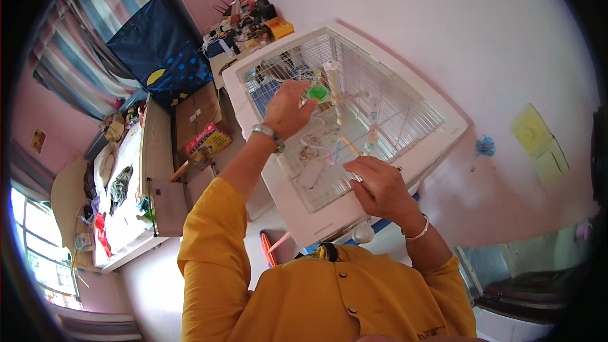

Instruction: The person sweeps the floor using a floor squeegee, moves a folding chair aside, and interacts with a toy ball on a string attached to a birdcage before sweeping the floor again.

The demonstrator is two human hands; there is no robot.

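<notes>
A large white-framed birdcage (297, 218) with wire sides stands tilted across the view in front of me. My left hand (286, 113) reaches over its left half, thumb and fingers apart. Just past those fingertips is a round green cup (317, 92); whether they touch it I cannot tell. My right hand (379, 189) is over the cage's near right part, its fingers bent loosely and the thumb apart from them. Between the hands, inside the cage, are a pale post (332, 76) and a string of coloured beads (372, 128).
A cluttered table (221, 63) stands beyond the cage. To the left are a dark blue bag (155, 50), a cardboard box (195, 113) and a bed (120, 183). A pink wall (494, 57) rises close on the right. An orange-red object (268, 250) is by the cage's near left corner.
</notes>
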